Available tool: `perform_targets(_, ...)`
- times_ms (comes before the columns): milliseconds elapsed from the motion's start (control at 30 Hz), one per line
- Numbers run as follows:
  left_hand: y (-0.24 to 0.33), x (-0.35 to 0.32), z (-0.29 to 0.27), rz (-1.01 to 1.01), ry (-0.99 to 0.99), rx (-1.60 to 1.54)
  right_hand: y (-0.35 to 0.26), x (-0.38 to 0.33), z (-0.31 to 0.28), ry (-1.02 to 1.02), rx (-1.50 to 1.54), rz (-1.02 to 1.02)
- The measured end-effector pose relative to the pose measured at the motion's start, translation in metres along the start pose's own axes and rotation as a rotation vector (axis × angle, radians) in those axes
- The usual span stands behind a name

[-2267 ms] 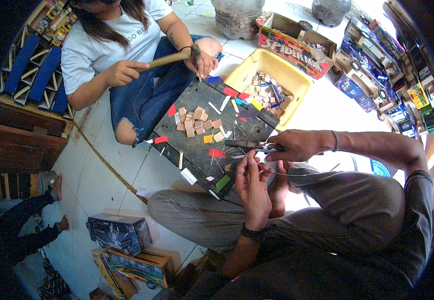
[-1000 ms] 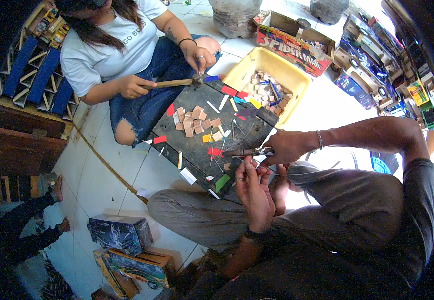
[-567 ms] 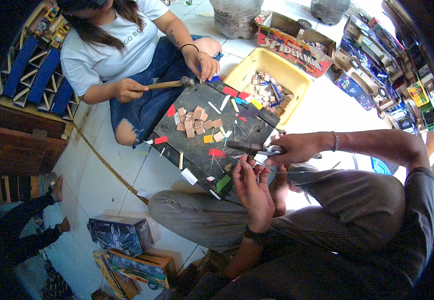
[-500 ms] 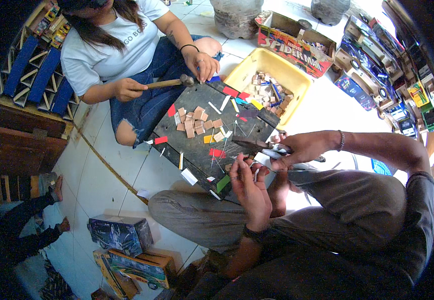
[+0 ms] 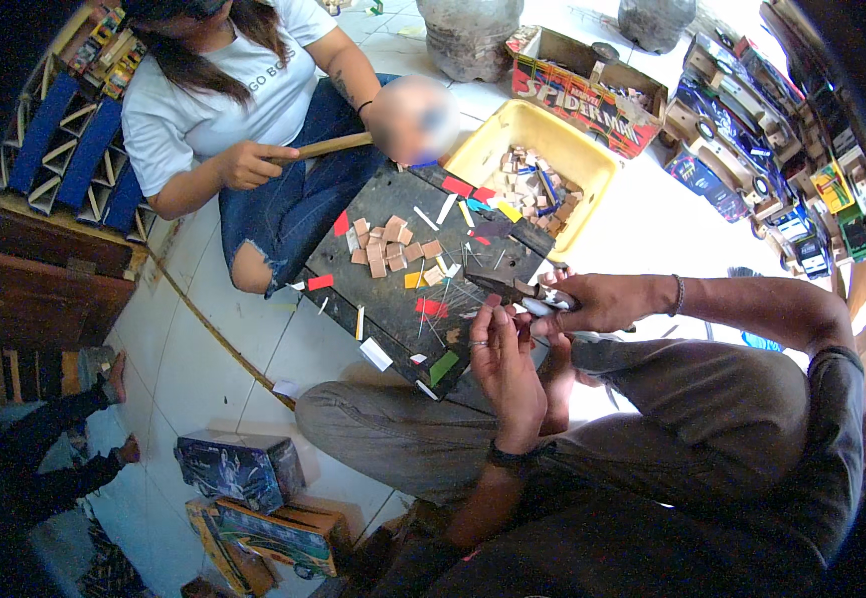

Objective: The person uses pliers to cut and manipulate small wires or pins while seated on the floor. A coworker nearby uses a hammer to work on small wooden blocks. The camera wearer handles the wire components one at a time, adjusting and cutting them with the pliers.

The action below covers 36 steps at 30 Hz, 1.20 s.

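Note:
My right hand (image 5: 607, 302) is wrapped round the handles of a pair of dark pliers (image 5: 513, 289), with the jaws pointing left over the near right part of a dark low table (image 5: 373, 299). Below the jaws, my left hand (image 5: 511, 374) pinches a small reddish-brown piece (image 5: 493, 300) between thumb and fingertips, close to the tool. Whether the jaws touch that piece, I cannot tell. Small wooden blocks (image 5: 393, 244) lie heaped on the table. Around them are thin wire pins (image 5: 450, 297) and scraps of red (image 5: 321, 282), white and green.
Across the table a seated person holds a hammer handle (image 5: 333, 146); their other hand is blurred. A yellow tub (image 5: 592, 184) of wooden pieces stands at the far right, before a printed carton (image 5: 582, 100). Boxed toys (image 5: 238, 466) sit at lower left; wooden toy vehicles (image 5: 722, 149) line the right.
My left fingers have risen slightly and now show the reddish-brown piece beside the pliers. My right hand has shifted a little. The other person's hammer handle has moved up and right.

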State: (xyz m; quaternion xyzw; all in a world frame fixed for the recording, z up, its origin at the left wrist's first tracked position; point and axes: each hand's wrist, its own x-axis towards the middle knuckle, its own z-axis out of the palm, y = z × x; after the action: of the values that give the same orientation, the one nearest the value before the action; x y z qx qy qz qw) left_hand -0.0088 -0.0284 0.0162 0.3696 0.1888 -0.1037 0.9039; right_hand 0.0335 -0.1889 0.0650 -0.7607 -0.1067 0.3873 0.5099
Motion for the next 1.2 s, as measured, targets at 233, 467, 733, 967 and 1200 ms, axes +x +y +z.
perform_targets(233,0.006,0.0,-0.003,0.05,-0.027,0.054,-0.001,-0.001,-0.019,0.154,-0.519,0.104)
perform_targets(467,0.001,0.003,-0.005,0.032,0.043,0.016,0.005,0.0,-0.014,0.081,-0.295,0.071)
perform_targets(733,0.0,0.003,-0.007,0.037,0.008,-0.044,-0.009,0.001,-0.012,0.029,-0.312,0.183)
perform_targets(967,-0.002,0.005,-0.01,0.028,0.015,-0.075,-0.015,0.0,-0.009,0.029,-0.281,0.139)
perform_targets(1200,-0.001,0.005,-0.012,-0.004,0.031,-0.068,-0.01,0.001,-0.008,0.039,-0.393,0.154)
